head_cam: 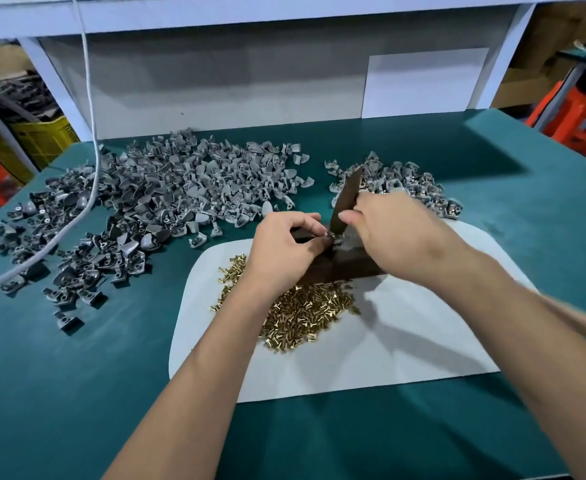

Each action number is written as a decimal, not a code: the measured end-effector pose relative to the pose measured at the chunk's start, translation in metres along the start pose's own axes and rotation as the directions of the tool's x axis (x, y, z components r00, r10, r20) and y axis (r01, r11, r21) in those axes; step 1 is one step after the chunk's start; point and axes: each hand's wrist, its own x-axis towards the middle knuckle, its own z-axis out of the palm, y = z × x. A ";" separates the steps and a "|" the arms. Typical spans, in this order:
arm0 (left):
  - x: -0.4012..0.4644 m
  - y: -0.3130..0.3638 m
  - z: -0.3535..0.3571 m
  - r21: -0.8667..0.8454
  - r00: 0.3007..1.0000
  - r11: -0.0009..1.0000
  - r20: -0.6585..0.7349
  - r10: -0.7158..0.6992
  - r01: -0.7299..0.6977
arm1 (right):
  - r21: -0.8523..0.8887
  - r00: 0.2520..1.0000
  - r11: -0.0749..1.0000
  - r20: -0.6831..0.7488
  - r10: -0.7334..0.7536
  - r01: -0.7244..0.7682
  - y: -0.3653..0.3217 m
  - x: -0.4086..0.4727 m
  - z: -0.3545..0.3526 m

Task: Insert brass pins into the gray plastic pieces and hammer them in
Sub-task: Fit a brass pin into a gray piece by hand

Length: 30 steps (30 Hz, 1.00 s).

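Fingers of the left hand pinch a gray piece on a dark block; the right hand grips a dark metal bar.

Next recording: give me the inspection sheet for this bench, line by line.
Surface: green mat with a white sheet on it.
Job's things: brass pins heaped on the sheet; big pile of gray pieces far left; smaller pile far right; dark metal block at center.
Clutter: nothing seen.
Grips: left hand pinches a piece on the block; right hand grips a dark flat bar.
Cables: white cable runs over the left pile.
Surroundings: yellow crate, orange stool.
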 end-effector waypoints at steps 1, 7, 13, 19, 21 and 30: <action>0.000 0.001 0.000 0.006 1.000 1.000 0.000 -0.001 0.001 | -0.036 1.000 0.999 -0.025 -0.008 0.007 0.001 0.002 -0.005; 0.001 -0.002 0.000 0.022 1.000 1.000 -0.009 0.004 -0.004 | 0.066 0.989 0.997 -0.143 0.039 -0.029 -0.005 -0.002 0.008; 0.002 -0.003 0.001 0.033 1.000 0.999 -0.012 0.001 -0.001 | 0.024 0.962 0.999 -0.272 0.026 -0.021 0.004 0.005 -0.010; 0.002 -0.001 0.001 0.013 1.000 1.000 -0.007 0.003 -0.002 | -0.021 0.999 1.000 -0.029 -0.020 0.019 -0.002 0.003 0.002; 0.001 -0.002 0.001 0.032 1.000 0.999 -0.004 0.006 -0.006 | -0.021 0.997 0.999 -0.070 -0.027 0.025 0.005 0.005 -0.004; 0.000 0.000 0.001 -0.149 0.999 0.988 -0.024 -0.046 0.042 | 0.143 0.982 0.972 0.022 0.188 -0.189 0.076 -0.002 -0.006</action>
